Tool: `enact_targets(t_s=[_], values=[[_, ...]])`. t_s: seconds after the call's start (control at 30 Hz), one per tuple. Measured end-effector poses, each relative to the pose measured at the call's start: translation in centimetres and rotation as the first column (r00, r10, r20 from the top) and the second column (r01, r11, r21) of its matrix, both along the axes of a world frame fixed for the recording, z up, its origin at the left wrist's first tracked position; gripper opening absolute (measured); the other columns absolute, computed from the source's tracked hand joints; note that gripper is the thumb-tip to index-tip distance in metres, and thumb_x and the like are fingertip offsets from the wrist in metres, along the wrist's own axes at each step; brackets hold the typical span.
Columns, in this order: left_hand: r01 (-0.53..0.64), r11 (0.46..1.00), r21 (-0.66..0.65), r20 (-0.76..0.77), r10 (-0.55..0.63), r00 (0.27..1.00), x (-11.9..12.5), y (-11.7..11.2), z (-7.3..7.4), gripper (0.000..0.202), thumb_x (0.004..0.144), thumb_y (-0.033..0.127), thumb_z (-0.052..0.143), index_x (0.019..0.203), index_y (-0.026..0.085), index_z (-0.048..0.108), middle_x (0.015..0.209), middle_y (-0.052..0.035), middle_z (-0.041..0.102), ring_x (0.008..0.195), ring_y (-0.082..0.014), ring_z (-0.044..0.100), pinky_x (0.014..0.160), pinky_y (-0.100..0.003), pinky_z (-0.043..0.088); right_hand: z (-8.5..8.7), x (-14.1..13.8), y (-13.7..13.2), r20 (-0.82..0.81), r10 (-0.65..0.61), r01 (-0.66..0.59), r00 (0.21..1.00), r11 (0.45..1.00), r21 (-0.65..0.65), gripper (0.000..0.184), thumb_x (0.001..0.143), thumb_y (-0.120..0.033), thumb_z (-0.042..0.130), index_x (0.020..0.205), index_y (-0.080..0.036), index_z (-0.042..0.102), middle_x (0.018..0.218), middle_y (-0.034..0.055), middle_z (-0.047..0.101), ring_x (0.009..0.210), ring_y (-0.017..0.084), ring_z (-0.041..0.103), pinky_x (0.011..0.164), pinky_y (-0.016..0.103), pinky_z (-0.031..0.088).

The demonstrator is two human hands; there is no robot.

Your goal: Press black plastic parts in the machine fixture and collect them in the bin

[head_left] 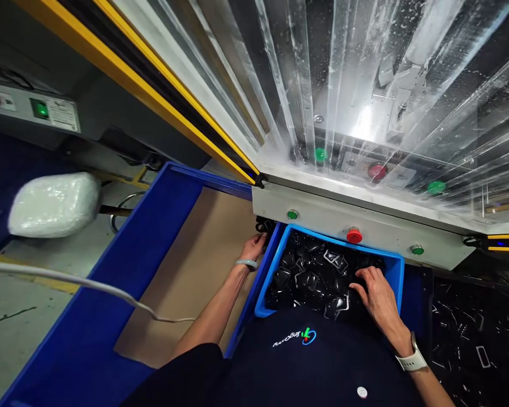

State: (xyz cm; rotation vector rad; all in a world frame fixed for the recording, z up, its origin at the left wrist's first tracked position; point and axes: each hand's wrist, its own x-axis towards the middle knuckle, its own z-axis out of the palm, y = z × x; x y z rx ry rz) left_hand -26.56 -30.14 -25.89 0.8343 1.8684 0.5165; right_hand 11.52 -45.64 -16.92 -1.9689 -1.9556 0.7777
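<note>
My left hand [254, 247] reaches into the far right corner of a long blue bin, its fingers pinched together at a black plastic part [263, 225]. The fingertips partly cover that piece, so its full shape is hidden. Over the smaller light-blue bin [339, 233] is my right hand [378, 294], fingers curved and apart from the thumb, with nothing visible between them. Below it, glossy black plastic parts [309, 281] fill the bin in a loose heap. Some of them show bright rectangular edges.
Beyond the bins runs a machine ledge with a red button [354, 235] and green buttons [292, 214], under clear strip curtains [335, 85]. Brown cardboard [182, 254] lines the long blue bin [152, 226]. More black parts [475, 339] lie at right. A white-wrapped stool [55, 204] stands left, near a cable [110, 288].
</note>
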Motion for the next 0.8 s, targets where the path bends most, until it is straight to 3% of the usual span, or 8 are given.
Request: enact_targets(t_s=[0.2,0.33,0.57,0.7,0.8], values=[[-0.071,0.997,-0.027,0.087,0.073,0.993,-1.5,-0.9,0.7,0.08,0.06,0.084,0.085,0.099,0.015,0.074,0.098,-0.0095,0.076,0.103,-0.0291,0.07,0.078,-0.031,0.056,1.2,0.5,0.9,-0.175,-0.019,0.008,0.984,0.998,-0.068,0.036,0.108,-0.057,0.048,0.107,-0.026,0.066,0.102,0.0061,0.075,0.092,0.023,0.072,0.081,0.038,0.06],[-0.12,0.993,0.008,0.144,0.117,0.983,-0.7,-1.4,1.1,0.087,0.061,0.089,0.081,0.104,0.014,0.073,0.107,-0.0109,0.075,0.104,-0.0261,0.07,0.081,-0.03,0.058,2.1,0.5,1.6,-0.254,-0.053,0.027,0.966,0.994,-0.106,0.035,0.106,-0.057,0.052,0.105,-0.026,0.067,0.102,0.0056,0.076,0.087,0.021,0.073,0.079,0.035,0.06],[-0.104,0.992,0.075,0.162,0.091,0.983,0.4,-1.3,2.5,0.079,0.076,0.074,0.084,0.131,0.019,0.073,0.122,-0.013,0.073,0.108,-0.0256,0.072,0.09,-0.034,0.06,2.8,0.7,2.6,-0.302,-0.097,0.057,0.948,0.989,-0.138,0.036,0.103,-0.06,0.057,0.101,-0.026,0.069,0.097,0.0037,0.074,0.08,0.02,0.069,0.079,0.034,0.058],[0.023,0.992,0.121,0.031,-0.027,0.999,-0.3,-1.3,3.1,0.072,0.076,0.065,0.088,0.13,0.019,0.076,0.126,-0.0134,0.067,0.089,-0.0226,0.075,0.089,-0.038,0.063,2.8,0.9,2.7,-0.321,-0.108,0.063,0.941,0.987,-0.146,0.038,0.102,-0.062,0.057,0.101,-0.026,0.07,0.098,0.0046,0.074,0.081,0.02,0.068,0.08,0.035,0.057],[0.03,0.991,0.132,-0.012,-0.029,1.0,-0.7,-1.5,3.3,0.061,0.076,0.054,0.089,0.121,0.015,0.076,0.138,-0.0156,0.059,0.076,-0.017,0.072,0.087,-0.04,0.063,2.8,1.1,2.7,-0.335,-0.128,0.081,0.933,0.985,-0.151,0.038,0.101,-0.062,0.059,0.102,-0.026,0.071,0.101,0.0056,0.074,0.085,0.021,0.068,0.079,0.036,0.056]])
